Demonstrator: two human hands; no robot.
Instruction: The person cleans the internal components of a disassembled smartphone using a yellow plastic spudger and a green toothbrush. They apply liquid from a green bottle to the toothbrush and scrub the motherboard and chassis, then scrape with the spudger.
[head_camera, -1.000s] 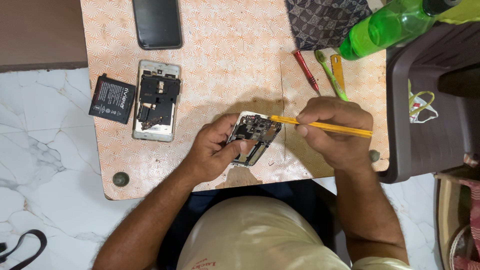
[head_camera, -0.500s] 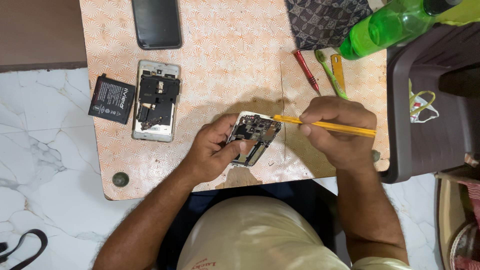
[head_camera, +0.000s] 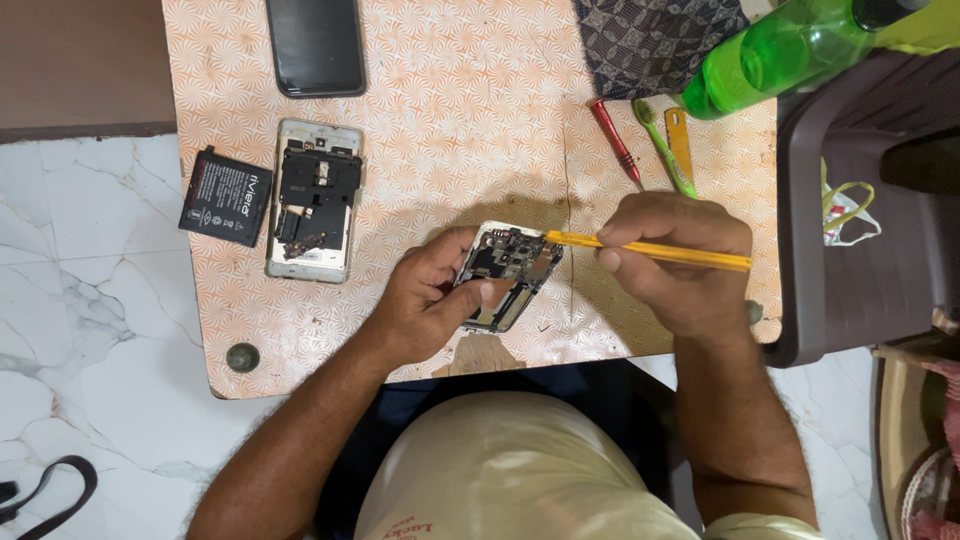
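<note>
Two hands work on an opened phone (head_camera: 508, 272) with a yellow tool (head_camera: 650, 251).

The right hand (head_camera: 680, 265) has its fingers closed around the yellow tool, whose tip touches the top edge of the opened phone. The left hand (head_camera: 430, 300) grips that phone from its left side, thumb pressed on the exposed boards. The phone lies near the front edge of the patterned table (head_camera: 460, 130). Farther left lies a second opened phone (head_camera: 313, 200), with a black battery (head_camera: 226, 197) just beside it at the table's edge. A dark phone (head_camera: 315, 45) lies at the top; a red screwdriver (head_camera: 615, 142), a green toothbrush (head_camera: 662, 145) and a green bottle (head_camera: 780, 55) lie to the upper right.
</note>
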